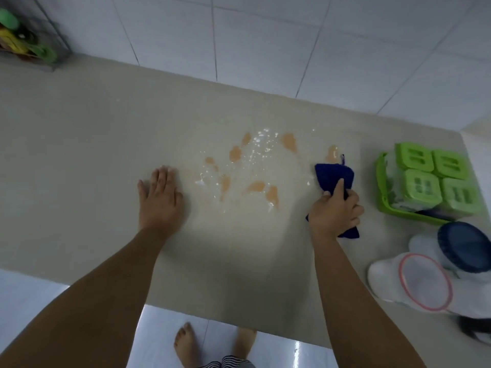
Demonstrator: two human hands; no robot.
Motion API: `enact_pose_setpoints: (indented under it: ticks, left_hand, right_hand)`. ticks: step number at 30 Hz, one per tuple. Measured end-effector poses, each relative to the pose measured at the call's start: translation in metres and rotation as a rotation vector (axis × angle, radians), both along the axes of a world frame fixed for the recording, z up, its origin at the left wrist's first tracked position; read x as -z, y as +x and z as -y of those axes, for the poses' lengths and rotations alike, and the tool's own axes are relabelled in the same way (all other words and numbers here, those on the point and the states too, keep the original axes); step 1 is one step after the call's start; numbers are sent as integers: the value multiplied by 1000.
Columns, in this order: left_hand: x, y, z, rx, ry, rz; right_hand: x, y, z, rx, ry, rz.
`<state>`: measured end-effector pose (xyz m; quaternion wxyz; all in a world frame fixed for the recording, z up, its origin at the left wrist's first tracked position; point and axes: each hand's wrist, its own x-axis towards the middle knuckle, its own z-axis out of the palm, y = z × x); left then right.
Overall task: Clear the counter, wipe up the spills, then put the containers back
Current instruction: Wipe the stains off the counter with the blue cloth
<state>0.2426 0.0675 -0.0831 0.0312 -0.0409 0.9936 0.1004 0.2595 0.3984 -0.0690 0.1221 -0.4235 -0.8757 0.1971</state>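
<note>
Orange and clear spills (249, 168) are scattered over the middle of the beige counter (79, 144). My right hand (335, 211) grips a dark blue cloth (332, 176) at the right edge of the spills, pressed on the counter. My left hand (159, 197) lies flat, fingers spread, on the counter just left of the spills and holds nothing. At the right stand a green tray (382, 192) with several green-lidded containers (422, 187), a clear jar with a dark blue lid (465, 245) and a clear jar with a pink-rimmed lid (425, 282).
A wire rack (32, 41) with colourful items stands at the far left corner against the white tiled wall (265, 35). The counter's front edge runs across the bottom, with glossy floor and bare feet (186, 343) below it.
</note>
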Motion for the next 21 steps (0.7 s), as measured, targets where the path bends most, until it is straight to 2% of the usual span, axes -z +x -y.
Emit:
enact_pose_setpoints:
  ticks: [2,5,9,13,16,19,21]
  left_hand:
    - [2,-2,-1,-9,18,8]
    - [1,-3,3,-8,15,-13]
    - [2,-8,0,-15,19,-14]
    - [2,-8,-2,-33,37,-5]
    - [1,-6,-1,-35,33,-1]
    - [2,-6,-1,-31,40,-13]
    - [2,-5,-1,-29,46,-9]
  right_hand:
    - [-3,-22,-18,57,-33,6]
    - [-12,-63,-33,24,-44,48]
    - [-10,-106,-23,-143,-29,65]
    - [4,-96,-12,-339,4,0]
    - [6,-91,-38,-191,73,-56]
    - [-5,-120,-68,35,-9,30]
    - [-12,-148,-81,96,-59,72]
